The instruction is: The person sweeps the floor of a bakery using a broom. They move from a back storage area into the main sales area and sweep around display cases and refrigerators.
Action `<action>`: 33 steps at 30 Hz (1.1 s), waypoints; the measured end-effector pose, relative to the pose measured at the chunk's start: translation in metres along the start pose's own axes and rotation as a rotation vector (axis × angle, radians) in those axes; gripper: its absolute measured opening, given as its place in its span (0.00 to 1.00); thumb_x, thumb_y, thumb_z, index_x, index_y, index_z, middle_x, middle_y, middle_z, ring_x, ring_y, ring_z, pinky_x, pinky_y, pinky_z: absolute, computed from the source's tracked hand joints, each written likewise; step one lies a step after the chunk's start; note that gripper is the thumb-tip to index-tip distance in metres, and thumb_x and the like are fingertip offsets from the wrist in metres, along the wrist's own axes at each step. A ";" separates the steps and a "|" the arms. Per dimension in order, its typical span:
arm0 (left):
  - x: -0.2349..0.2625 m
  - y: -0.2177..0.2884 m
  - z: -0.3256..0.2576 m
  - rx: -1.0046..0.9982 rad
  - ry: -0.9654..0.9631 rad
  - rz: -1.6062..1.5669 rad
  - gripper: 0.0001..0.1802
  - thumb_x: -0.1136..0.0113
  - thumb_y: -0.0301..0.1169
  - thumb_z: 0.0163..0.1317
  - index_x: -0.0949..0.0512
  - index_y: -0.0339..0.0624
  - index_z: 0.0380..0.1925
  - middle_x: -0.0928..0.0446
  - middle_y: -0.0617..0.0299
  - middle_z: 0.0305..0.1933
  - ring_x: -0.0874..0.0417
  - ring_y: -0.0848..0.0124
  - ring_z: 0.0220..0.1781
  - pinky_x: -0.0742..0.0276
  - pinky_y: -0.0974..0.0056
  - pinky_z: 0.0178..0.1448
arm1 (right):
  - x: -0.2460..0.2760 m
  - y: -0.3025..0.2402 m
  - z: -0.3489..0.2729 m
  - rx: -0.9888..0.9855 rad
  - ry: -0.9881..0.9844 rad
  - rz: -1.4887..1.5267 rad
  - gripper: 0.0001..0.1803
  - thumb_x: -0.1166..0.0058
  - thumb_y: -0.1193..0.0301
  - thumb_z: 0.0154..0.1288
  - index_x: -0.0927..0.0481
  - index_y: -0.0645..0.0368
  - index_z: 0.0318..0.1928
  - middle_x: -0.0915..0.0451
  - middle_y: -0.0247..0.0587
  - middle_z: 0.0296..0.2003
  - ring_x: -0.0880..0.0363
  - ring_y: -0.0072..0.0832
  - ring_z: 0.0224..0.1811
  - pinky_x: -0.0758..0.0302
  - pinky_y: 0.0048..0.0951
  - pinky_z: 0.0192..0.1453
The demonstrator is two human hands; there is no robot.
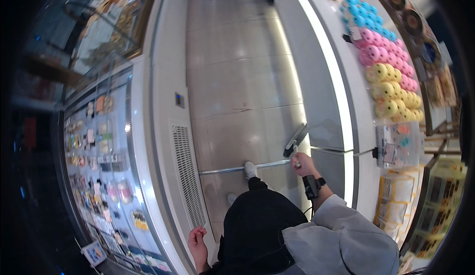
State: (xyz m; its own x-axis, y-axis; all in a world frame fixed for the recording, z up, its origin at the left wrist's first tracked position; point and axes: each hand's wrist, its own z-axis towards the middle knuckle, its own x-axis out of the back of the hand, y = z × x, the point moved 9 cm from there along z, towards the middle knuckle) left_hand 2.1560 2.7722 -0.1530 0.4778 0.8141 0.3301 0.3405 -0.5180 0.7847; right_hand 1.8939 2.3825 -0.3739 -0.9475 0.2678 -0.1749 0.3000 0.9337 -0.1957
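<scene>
My right hand (306, 165) is closed around the pale handle of a broom-like tool (296, 140). Its narrow grey-and-black head shows just beyond my fingers, beside the lit base of the right counter; its exact kind is hard to make out. A black device is strapped to my right wrist. My left hand (198, 243) hangs low beside the left cabinet, its fingers loosely curled with nothing in them. A white shoe (251, 170) stands on the tiled floor by a thin metal strip (222, 170), which runs across the aisle.
A glass display case (111, 176) with small packaged goods lines the left, above a vent grille (188, 176). Along the right counter (324, 77) stand blue, pink and yellow rounded packs (388, 89), a clear bin (398, 144) and yellow-edged packages (396, 196). The aisle (237, 67) stretches ahead.
</scene>
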 end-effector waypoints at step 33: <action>-0.155 -0.249 -0.471 0.233 1.142 -0.610 0.11 0.56 0.26 0.64 0.27 0.34 0.42 0.23 0.57 0.37 0.22 0.70 0.41 0.28 0.69 0.48 | 0.128 0.276 -0.096 -0.631 -0.724 -2.474 0.12 0.54 0.68 0.61 0.30 0.61 0.23 0.31 0.34 0.14 0.37 0.19 0.10 0.39 0.21 0.13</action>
State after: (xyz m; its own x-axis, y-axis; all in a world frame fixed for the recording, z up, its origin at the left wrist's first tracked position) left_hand 1.6157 2.8982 -0.1522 -0.7115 0.6344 0.3022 0.4426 0.0705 0.8940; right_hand 1.8450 2.6976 -0.3579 0.7019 -0.6319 -0.3286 -0.7121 -0.6313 -0.3071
